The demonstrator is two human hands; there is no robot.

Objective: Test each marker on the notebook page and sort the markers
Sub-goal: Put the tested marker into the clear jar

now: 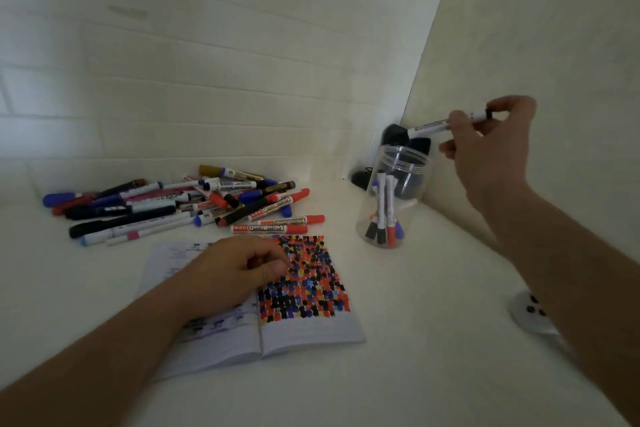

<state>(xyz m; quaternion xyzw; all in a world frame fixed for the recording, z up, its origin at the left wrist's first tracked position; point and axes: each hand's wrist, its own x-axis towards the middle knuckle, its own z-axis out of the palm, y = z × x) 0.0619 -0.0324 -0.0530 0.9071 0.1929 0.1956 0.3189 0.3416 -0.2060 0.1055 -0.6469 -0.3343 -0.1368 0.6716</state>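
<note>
An open notebook [304, 326] lies on the white table, its right page covered with red, blue and black test marks. My left hand [228, 274] rests on the notebook with its fingers loosely curled, holding nothing. My right hand [491, 149] pinches a white marker with a black cap [429, 125], held nearly level above the mouth of a clear plastic jar [408, 163]. Several markers [384, 215] stand inside the jar, caps down. A pile of mixed markers [180, 204] lies behind the notebook at the left.
White walls meet in a corner just behind the jar. Dark objects [360, 178] sit in that corner behind the jar. A small white thing with dark spots [530, 312] lies at the right, partly hidden by my right forearm.
</note>
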